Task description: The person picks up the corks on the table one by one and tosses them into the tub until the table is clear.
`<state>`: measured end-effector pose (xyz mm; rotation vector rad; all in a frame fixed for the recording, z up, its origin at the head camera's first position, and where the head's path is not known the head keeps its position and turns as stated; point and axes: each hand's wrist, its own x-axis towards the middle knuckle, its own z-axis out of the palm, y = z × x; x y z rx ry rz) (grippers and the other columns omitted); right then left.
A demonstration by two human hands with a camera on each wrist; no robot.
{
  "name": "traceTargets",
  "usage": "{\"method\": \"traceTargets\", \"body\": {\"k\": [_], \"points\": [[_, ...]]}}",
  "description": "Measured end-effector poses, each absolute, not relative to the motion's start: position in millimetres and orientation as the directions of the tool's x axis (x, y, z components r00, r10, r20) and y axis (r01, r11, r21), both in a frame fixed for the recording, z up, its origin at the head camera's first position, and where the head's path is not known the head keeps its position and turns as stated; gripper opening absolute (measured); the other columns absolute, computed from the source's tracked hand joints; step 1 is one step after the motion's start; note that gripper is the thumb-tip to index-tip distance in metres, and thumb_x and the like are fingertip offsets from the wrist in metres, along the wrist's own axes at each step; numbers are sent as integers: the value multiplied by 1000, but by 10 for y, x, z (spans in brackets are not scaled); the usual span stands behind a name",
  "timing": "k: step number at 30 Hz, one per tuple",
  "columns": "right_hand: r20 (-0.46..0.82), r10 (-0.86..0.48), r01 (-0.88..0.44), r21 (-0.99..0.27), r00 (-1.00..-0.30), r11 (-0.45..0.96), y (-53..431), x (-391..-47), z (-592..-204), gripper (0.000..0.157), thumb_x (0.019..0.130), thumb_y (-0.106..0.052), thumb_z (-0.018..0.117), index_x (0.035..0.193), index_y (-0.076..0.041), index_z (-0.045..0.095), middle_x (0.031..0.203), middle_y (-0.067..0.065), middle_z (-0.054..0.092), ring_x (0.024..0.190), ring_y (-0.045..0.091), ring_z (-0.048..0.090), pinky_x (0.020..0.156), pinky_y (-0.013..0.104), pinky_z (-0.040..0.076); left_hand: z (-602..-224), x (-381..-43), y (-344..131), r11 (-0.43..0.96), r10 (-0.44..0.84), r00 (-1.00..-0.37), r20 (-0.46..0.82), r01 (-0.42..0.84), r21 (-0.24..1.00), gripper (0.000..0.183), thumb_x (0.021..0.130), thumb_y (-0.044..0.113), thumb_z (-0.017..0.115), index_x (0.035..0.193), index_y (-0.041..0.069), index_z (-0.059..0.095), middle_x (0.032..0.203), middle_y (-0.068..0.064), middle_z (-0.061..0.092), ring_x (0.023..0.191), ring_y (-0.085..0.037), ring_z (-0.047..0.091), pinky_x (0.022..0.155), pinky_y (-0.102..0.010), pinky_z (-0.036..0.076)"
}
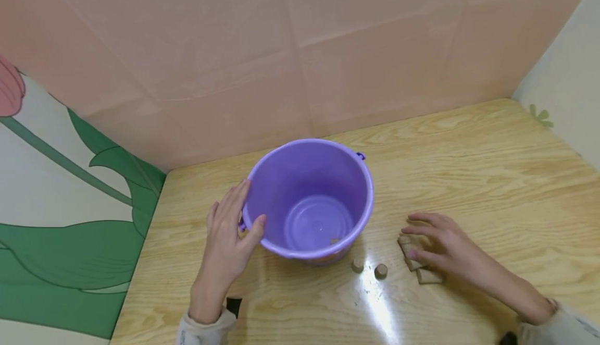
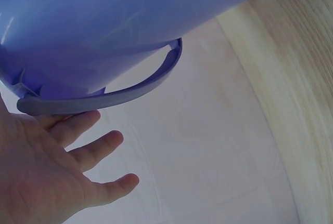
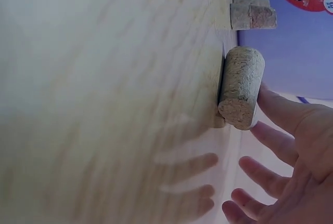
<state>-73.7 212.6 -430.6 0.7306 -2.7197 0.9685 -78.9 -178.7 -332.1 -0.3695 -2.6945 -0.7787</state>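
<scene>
A purple bucket point(image 1: 309, 254) stands upright on the wooden table. My left hand point(image 1: 227, 235) rests on its left rim, thumb over the edge and fingers spread along the outside. In the left wrist view, the bucket's handle point(image 2: 109, 99) hangs beside the extended fingers point(image 2: 99, 151). My right hand point(image 1: 445, 243) reaches low over several corks lying on their sides. Its thumb and index fingertip are right at one cork point(image 3: 242, 86), the other fingers loosely spread. Nearer the viewer lies another cork point(image 1: 430, 276).
Two corks point(image 1: 380, 271) stand on end between the bucket and my right hand. A small tan piece point(image 1: 335, 241) lies inside the bucket near its floor. A pink covering point(image 1: 300, 58) backs the table point(image 1: 469, 162), and a painted wall point(image 1: 70, 261) is at left.
</scene>
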Motion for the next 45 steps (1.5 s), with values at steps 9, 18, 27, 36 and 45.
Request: {"method": "traceTargets", "body": {"k": [9,18,27,36,45], "points": [[332,-412,-527,-474,-849,705,2113,-770,-4321,38,68,-29,76,103,-16,68,120,18,56,109,38,46,86,59,34,-3335,-794,-1796,820,161,-914,373,334,465,65,88,40,53,145,25,26,148,1,33,137,-26,29,107,-61,11],[320,-434,-533,-371,-842,760,2107,-773,-4314,40,69,-30,75,105,-14,67,120,16,57,111,34,47,87,58,37,-3325,-791,-1786,817,159,-916,369,332,472,65,88,41,53,145,25,26,148,0,33,137,-24,28,107,-61,11],[304,-444,-536,-395,-843,746,2124,-777,-4323,48,67,-37,75,108,-14,66,121,18,56,110,37,48,86,59,37,-3318,-795,-1774,819,163,-915,368,333,467,64,88,42,51,145,23,26,148,-2,33,137,-24,29,108,-59,11],[306,-447,-539,-395,-841,744,2092,-791,-4301,43,69,-33,75,105,-12,67,117,16,58,108,34,50,87,55,38,-3331,-795,-1774,818,160,-915,370,332,469,65,88,40,53,145,24,26,148,-2,33,137,-25,28,108,-60,11],[286,-429,-516,-444,-857,733,2070,-787,-4200,44,74,-35,72,108,-8,65,120,17,56,110,34,49,88,57,38,-3334,-795,-1775,815,157,-916,369,332,475,64,88,40,53,145,25,26,148,1,33,137,-26,28,108,-61,10]]}}
